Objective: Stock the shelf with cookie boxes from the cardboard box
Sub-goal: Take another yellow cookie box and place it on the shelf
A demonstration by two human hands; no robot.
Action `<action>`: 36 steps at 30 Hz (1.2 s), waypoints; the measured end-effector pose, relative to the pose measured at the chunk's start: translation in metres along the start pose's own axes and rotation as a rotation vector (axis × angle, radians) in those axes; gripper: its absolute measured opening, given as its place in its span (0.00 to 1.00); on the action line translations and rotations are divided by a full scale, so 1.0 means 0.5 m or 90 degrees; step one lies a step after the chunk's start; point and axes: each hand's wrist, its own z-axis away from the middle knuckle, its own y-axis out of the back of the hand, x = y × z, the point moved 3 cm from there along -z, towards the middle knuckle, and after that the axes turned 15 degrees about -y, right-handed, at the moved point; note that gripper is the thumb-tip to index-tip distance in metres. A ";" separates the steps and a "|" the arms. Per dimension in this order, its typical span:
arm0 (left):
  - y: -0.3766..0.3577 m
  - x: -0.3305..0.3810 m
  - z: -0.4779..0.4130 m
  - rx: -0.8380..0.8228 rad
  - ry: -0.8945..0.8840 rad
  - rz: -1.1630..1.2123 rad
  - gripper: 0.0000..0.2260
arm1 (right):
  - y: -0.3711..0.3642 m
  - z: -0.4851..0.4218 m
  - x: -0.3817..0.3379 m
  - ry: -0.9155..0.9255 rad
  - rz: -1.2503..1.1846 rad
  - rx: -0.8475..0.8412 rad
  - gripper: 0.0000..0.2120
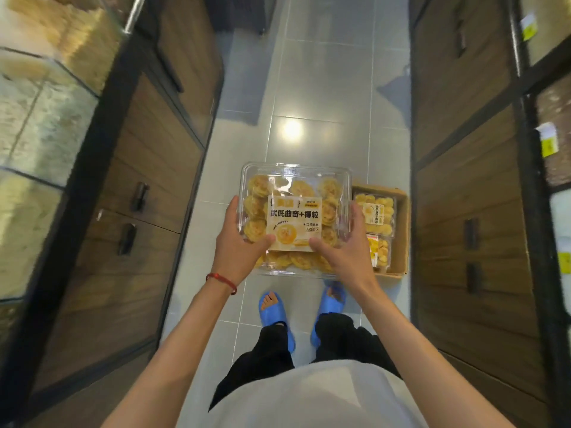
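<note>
I hold a clear plastic cookie box (295,193) with a cream label in front of me, above the floor. My left hand (239,242) grips its left side, thumb on the label. My right hand (343,245) grips its right side, thumb on the label's lower edge. On the floor to the right lies an open cardboard box (401,239) with two more cookie boxes (375,216) inside. The glass-fronted shelf (46,125) on the left holds pale packaged goods, blurred.
I stand in a narrow tiled aisle (309,88) between wooden cabinets with dark handles on the left (148,211) and right (463,211). A shelf with yellow price tags (548,143) runs along the far right. My blue sandals (275,313) are just below the held box.
</note>
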 end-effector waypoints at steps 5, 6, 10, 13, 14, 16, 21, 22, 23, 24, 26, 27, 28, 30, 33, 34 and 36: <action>0.067 0.000 0.099 0.140 0.009 0.005 0.46 | -0.052 0.037 -0.024 0.050 0.070 -0.084 0.53; 0.076 0.002 0.118 0.171 0.013 0.007 0.46 | -0.061 0.042 -0.029 0.065 0.086 -0.106 0.52; 0.105 0.017 0.195 0.305 0.015 0.018 0.42 | -0.101 0.060 -0.056 0.115 0.149 -0.205 0.51; 0.126 0.034 0.246 0.381 0.004 0.004 0.35 | -0.142 0.076 -0.079 0.148 0.184 -0.264 0.51; 0.136 0.041 0.262 0.405 -0.002 -0.007 0.34 | -0.161 0.083 -0.089 0.153 0.196 -0.286 0.51; 0.162 0.049 0.292 0.449 -0.007 -0.028 0.33 | -0.203 0.101 -0.107 0.168 0.221 -0.334 0.50; 0.270 0.043 0.346 0.560 -0.003 -0.062 0.34 | -0.332 0.151 -0.154 0.243 0.265 -0.408 0.51; 0.296 0.039 0.349 0.573 -0.006 -0.066 0.34 | -0.360 0.159 -0.164 0.263 0.265 -0.420 0.50; 0.323 0.033 0.351 0.587 -0.008 -0.069 0.35 | -0.388 0.169 -0.177 0.285 0.263 -0.432 0.49; 0.350 0.027 0.354 0.604 -0.007 -0.070 0.37 | -0.417 0.180 -0.192 0.309 0.264 -0.441 0.48; 0.404 0.014 0.356 0.634 -0.010 -0.060 0.42 | -0.471 0.199 -0.223 0.352 0.262 -0.451 0.46; 0.431 0.008 0.354 0.645 -0.010 -0.052 0.45 | -0.499 0.205 -0.238 0.369 0.263 -0.458 0.45; 0.456 0.002 0.353 0.654 -0.006 -0.044 0.47 | -0.526 0.212 -0.252 0.383 0.269 -0.468 0.44; 0.505 -0.004 0.350 0.671 -0.012 -0.038 0.48 | -0.577 0.226 -0.280 0.396 0.276 -0.476 0.44; 0.584 -0.005 0.338 0.687 -0.020 -0.053 0.50 | -0.655 0.241 -0.324 0.418 0.278 -0.500 0.45; 0.610 -0.005 0.333 0.691 -0.023 -0.058 0.50 | -0.682 0.244 -0.340 0.422 0.278 -0.506 0.46; 0.666 -0.008 0.319 0.706 -0.034 -0.069 0.49 | -0.738 0.249 -0.373 0.431 0.278 -0.522 0.48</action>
